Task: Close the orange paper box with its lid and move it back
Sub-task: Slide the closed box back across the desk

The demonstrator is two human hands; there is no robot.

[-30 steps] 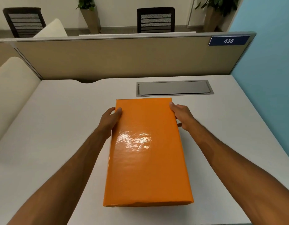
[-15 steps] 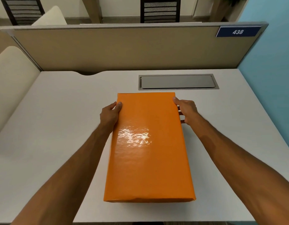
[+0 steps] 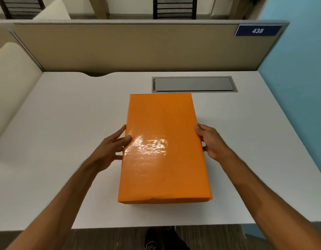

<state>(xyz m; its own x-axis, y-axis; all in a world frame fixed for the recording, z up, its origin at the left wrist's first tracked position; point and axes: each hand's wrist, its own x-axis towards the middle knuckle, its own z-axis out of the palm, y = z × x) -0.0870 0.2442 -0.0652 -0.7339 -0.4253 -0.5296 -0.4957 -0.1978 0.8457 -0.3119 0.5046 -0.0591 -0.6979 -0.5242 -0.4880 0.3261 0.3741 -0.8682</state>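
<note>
A dark shoe (image 3: 152,239) shows below the near edge of the white desk (image 3: 56,141). The glossy orange paper box (image 3: 163,150), lid on, lies lengthwise at mid-desk. The left hand (image 3: 109,148) and right hand (image 3: 213,141) press its long sides, fingers spread against it. Just beyond its far end sits a grey metal cable hatch (image 3: 194,84), then a beige partition (image 3: 129,47) bearing a blue "438" plate (image 3: 257,30).
</note>
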